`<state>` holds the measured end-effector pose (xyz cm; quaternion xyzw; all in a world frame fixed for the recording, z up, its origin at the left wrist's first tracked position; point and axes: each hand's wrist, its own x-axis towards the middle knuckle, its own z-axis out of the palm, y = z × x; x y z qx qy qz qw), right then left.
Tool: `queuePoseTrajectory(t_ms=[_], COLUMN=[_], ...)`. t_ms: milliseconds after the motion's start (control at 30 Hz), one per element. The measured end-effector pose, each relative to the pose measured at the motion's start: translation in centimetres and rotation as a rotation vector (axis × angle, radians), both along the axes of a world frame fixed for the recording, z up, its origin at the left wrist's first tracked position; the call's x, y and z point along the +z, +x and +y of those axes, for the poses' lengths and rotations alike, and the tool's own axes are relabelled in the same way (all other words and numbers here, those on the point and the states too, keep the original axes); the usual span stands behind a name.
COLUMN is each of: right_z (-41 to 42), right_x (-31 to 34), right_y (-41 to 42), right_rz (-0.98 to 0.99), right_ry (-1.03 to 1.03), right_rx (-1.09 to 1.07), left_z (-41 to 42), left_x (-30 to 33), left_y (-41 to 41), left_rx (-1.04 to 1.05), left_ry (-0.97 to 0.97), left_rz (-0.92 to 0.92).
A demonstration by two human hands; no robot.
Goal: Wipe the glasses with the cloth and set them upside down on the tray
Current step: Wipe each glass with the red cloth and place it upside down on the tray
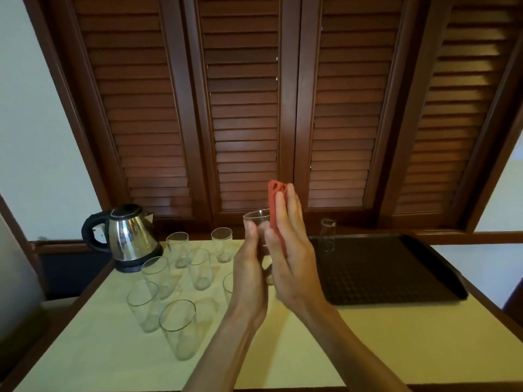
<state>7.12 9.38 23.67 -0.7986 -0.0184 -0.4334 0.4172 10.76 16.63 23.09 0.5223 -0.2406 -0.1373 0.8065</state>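
Observation:
My left hand [249,267] grips a clear glass [258,219] held up above the middle of the table, rim upward. My right hand [294,250] presses a folded red cloth [274,205] flat against the glass's right side, fingers straight. Several more clear glasses [178,326] stand upright on the table to the left. A dark textured tray [390,273] lies on the right, and one glass [327,236] stands upside down at its far left corner.
A steel electric kettle [127,236] with a black handle sits at the table's back left. Brown louvred shutters [243,108] rise behind the pale yellow table [396,343]. A grey object stands at the left edge.

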Motion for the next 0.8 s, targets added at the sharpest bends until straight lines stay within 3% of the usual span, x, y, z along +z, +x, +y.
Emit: queuePoseTrajectory(t_ms=[133,300,433,600,733,800], right_z=[2.0,-0.1,1.7,0.3,1.5,0.9], right_x=[-3.6,-0.7,-3.9,-1.9,-3.2,-3.8], right_y=[-1.4,0.4,-0.7,0.4,-0.3,-0.5], right_rz=[0.019,0.027,0.044,0.007,0.011,0.024], right_ry=[-0.187,-0.04,-0.254,-0.024,-0.247,-0.177], right_rx=[0.084,0.002,0.018,-0.003,0.065,0.135], left_z=[0.9,0.1,0.9,0.8,1.4,1.7], left_x=[1.4,-1.1,0.5,0.0,0.8,1.1], left_y=[1.9,0.9,2.1,1.0,2.3,2.5], left_rx=[0.071,0.065,0.065,0.005,0.018,0.035], left_ry=[-0.113,0.04,-0.061,0.122,-0.014,-0.005], left_rz=[0.074,-0.03,0.187,-0.002,0.147,0.08])
